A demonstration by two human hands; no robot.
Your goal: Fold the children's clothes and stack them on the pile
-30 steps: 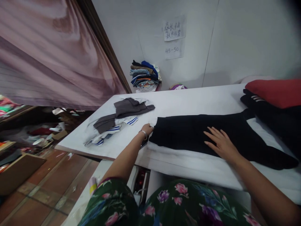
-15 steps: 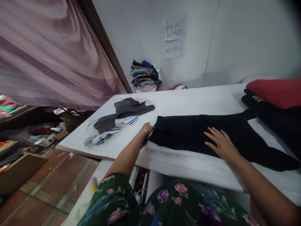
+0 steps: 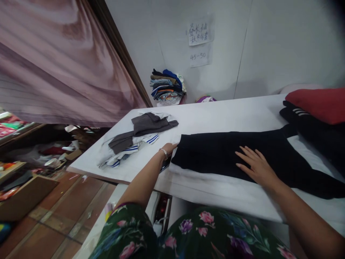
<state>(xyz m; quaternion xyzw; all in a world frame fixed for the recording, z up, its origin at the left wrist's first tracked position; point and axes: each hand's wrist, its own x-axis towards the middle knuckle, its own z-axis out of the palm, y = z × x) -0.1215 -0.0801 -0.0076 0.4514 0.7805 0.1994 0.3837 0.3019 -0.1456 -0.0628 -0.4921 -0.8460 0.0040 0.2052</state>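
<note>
A black garment (image 3: 212, 147) lies stretched out flat across a white padded cloth on the table, and a long narrow part of it runs off to the lower right. At the garment's left end, my left hand (image 3: 169, 148) has its fingers closed at the edge; the fingertips are partly hidden. My right hand (image 3: 254, 163) rests palm down on the middle of the black fabric, fingers spread. Left of my left hand is a loose heap with a dark grey garment (image 3: 149, 124) and white cloth with blue stripes (image 3: 132, 148).
Dark clothes (image 3: 309, 126) under a red one (image 3: 318, 104) are piled on the right of the white table (image 3: 215, 113). A stack of folded clothes (image 3: 167, 86) stands by the wall behind the table. A pink curtain (image 3: 67, 54) hangs at left, above cluttered boxes.
A thin pale line on the black fabric beside my left fingers is no longer visible. My right hand stays flat on the garment. The whole view has shifted slightly.
</note>
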